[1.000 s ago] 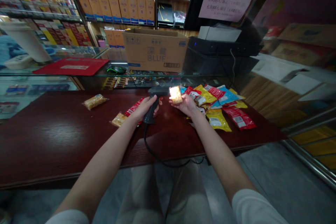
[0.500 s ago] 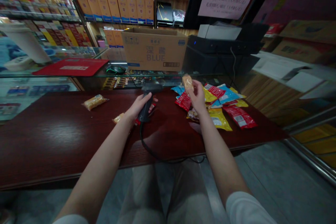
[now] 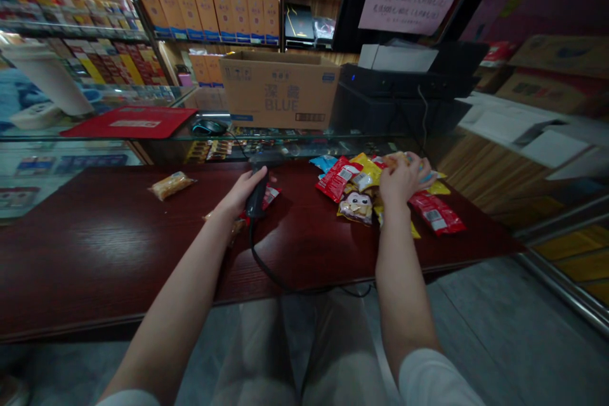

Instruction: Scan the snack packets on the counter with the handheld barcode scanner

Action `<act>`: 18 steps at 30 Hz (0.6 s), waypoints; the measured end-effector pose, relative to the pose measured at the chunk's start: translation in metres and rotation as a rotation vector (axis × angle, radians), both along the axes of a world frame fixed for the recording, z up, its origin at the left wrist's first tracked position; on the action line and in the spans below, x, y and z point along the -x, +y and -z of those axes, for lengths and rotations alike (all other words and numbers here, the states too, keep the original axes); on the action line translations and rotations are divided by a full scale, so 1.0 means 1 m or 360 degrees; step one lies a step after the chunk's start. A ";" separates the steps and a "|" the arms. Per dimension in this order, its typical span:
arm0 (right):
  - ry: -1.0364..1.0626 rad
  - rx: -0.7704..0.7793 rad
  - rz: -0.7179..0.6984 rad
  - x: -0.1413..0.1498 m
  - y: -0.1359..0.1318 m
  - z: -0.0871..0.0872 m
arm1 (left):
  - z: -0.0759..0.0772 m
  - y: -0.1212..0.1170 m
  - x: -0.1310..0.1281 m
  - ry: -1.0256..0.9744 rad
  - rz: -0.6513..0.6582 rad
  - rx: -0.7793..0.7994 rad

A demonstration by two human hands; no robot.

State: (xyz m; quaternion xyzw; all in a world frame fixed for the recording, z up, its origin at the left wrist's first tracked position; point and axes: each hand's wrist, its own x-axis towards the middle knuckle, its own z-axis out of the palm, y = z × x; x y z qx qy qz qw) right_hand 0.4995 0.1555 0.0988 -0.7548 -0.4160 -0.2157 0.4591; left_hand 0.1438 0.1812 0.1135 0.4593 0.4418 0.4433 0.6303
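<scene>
My left hand (image 3: 247,190) is closed around the handle of a black barcode scanner (image 3: 257,193), held above the dark red tabletop. Under and beside that hand, a red snack packet (image 3: 271,195) and a bit of clear-wrapped pastry (image 3: 236,226) show, partly hidden. Over the right-hand pile, my right hand (image 3: 402,179) is closed on a wrapped pastry (image 3: 392,159), mostly covered by the fingers and slightly blurred. The pile has red packets (image 3: 339,179), yellow packets (image 3: 365,171), a blue packet (image 3: 324,163) and a packet with a cartoon face (image 3: 356,206).
Another wrapped pastry (image 3: 172,186) lies on the left of the table (image 3: 109,254). Behind stand a cardboard box (image 3: 280,92), a mouse (image 3: 209,127), a red mat (image 3: 130,122) and a black printer (image 3: 404,85). The scanner cable (image 3: 271,274) runs over the front edge.
My right hand has moved right, carrying the wrapped pastry over the pile and uncovering the cartoon-face packet. My left hand and the scanner have shifted slightly left.
</scene>
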 end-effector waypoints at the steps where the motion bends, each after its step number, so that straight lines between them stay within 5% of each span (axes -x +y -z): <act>1: 0.0025 -0.0004 0.0014 -0.002 0.000 0.001 | 0.000 0.000 0.001 -0.0010 -0.0033 0.0009; 7: 0.0188 0.0098 0.0000 -0.011 0.000 0.005 | 0.001 0.004 0.005 0.0105 -0.0127 0.0093; 12: 0.0138 -0.0163 0.0063 -0.006 -0.001 -0.005 | -0.003 0.001 0.004 0.0168 -0.0206 0.0158; 15: -0.0005 -0.0198 -0.0343 0.016 0.000 -0.010 | -0.007 0.001 0.005 0.0044 -0.0237 0.0109; 18: -0.0046 -0.0038 -0.1053 0.058 0.004 -0.005 | -0.011 0.003 0.010 -0.0071 -0.0253 0.0059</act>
